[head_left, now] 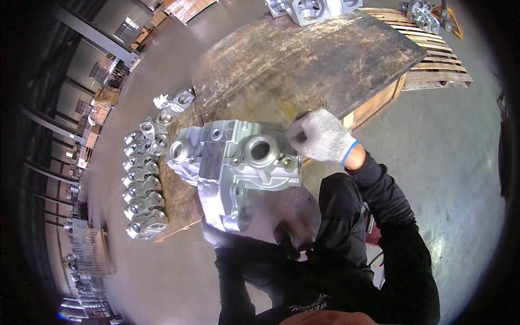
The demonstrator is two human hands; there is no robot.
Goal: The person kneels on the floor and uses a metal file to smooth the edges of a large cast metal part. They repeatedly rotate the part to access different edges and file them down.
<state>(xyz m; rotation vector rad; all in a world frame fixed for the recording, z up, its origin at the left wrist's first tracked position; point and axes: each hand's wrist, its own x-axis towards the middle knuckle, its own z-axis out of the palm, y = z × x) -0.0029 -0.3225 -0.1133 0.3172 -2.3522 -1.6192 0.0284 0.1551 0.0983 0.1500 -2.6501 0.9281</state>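
A large silver metal casting, with round bores and a flat ribbed face, stands at the near edge of the worktable in front of me. My left hand, in a light glove, grips its lower end from below; the casting hides most of the fingers. By the casting's right end is my right hand, in a white knit glove with a blue cuff. Its fingers are curled closed, and blur hides what they may hold. A small yellowish patch shows on the tabletop just beyond this hand.
The dark, worn worktable stretches away to the far right. Along its left side stands a row of smaller silver castings. More castings sit at the far edge. A wooden pallet lies beyond on the grey floor.
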